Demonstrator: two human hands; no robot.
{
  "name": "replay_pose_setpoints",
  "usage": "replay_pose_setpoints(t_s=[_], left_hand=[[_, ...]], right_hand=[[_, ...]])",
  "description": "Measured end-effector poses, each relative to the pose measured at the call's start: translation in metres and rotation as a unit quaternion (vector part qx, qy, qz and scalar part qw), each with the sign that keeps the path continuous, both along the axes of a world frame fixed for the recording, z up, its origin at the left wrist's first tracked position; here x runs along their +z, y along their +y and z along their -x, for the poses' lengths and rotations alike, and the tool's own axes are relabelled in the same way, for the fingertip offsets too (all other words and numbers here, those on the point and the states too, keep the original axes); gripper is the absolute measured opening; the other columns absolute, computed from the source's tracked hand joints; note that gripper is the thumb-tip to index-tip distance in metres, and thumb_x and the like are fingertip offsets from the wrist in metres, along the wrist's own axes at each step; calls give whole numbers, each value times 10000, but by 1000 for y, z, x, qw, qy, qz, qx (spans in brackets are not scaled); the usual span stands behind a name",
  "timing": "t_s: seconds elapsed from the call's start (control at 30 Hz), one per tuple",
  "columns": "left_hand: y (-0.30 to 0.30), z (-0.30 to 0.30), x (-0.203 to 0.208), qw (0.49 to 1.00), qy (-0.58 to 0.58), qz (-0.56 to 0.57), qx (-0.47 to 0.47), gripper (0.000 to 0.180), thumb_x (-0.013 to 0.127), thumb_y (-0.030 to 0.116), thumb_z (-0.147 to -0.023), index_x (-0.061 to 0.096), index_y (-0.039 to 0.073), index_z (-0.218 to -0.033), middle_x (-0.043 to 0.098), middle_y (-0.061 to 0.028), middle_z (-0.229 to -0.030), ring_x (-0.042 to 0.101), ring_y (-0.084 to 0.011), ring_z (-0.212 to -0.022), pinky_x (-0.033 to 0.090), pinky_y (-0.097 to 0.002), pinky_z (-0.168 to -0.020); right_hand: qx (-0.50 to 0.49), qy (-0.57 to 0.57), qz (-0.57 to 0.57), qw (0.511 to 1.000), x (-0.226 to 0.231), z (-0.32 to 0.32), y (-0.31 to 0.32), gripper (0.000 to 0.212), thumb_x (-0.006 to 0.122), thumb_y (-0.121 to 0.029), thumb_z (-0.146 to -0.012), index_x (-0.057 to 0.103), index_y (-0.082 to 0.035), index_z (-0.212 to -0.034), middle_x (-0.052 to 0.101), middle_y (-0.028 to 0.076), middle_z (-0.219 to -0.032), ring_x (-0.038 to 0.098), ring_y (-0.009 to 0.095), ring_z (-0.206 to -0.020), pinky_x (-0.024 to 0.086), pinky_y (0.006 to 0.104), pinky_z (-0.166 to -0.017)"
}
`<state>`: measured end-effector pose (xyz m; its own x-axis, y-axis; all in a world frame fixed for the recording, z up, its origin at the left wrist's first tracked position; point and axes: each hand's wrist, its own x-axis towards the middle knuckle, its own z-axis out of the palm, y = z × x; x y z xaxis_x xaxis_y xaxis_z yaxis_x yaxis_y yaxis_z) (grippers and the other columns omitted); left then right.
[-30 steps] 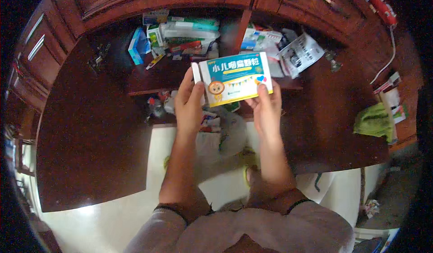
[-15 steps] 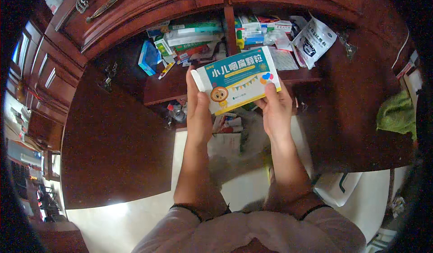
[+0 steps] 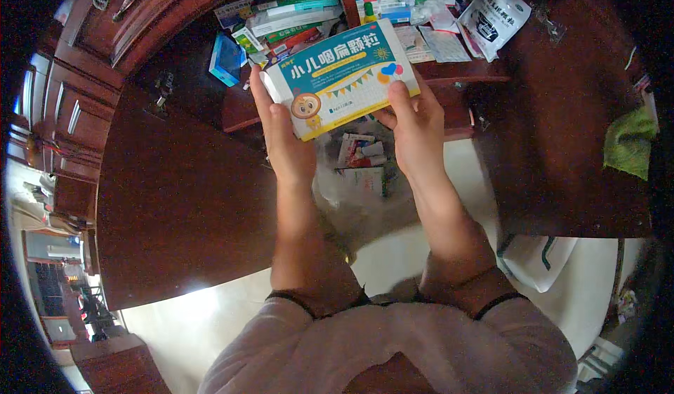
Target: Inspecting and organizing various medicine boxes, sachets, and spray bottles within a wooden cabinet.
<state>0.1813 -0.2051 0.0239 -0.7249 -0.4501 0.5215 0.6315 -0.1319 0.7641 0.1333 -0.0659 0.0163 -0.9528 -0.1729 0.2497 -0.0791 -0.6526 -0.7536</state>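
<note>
A teal, white and yellow medicine box (image 3: 345, 78) is held up in front of me between both hands, its printed front facing me and its right end tilted up. My left hand (image 3: 284, 130) grips the left end, thumb against the lower left corner. On the right end, my right hand (image 3: 415, 116) has its thumb on the front face and its other fingers behind. Beyond the box, the cabinet shelf (image 3: 449, 93) holds several medicine boxes (image 3: 295, 18), a blue box (image 3: 227, 58) and a white pouch (image 3: 493, 20).
Dark wooden tabletops (image 3: 189, 204) spread to my left and right. A green cloth (image 3: 630, 145) lies at the far right edge. Small packets (image 3: 361, 152) are below the shelf, inside a clear plastic bag. A white container (image 3: 539, 260) stands on the floor at the lower right.
My view has shifted and tilted. The box and both hands now appear higher and further left in the picture, and the grip on the box looks the same.
</note>
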Motion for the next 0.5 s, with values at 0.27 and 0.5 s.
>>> replay_pose_setpoints(t_s=[0.27,0.5], left_hand=[[-1,8,-10,987,-27,125,95,687,429,467,-877,91,188,-1407,356,-94,-1328,420,-271,-1168,371,-407,-951],[20,0,8,997,14,42,56,607,351,347,-924,71,112,-1408,344,-139,-1309,395,-235,-1175,318,-363,-976]], right_hand=[[-22,48,-31,998,5,1,8,509,595,-186,-842,387,30,-1253,570,112,-1060,574,158,-927,496,274,-767],[-34,81,-41,995,-5,8,11,525,617,-199,-827,407,34,-1248,573,102,-1070,560,143,-930,461,260,-800]])
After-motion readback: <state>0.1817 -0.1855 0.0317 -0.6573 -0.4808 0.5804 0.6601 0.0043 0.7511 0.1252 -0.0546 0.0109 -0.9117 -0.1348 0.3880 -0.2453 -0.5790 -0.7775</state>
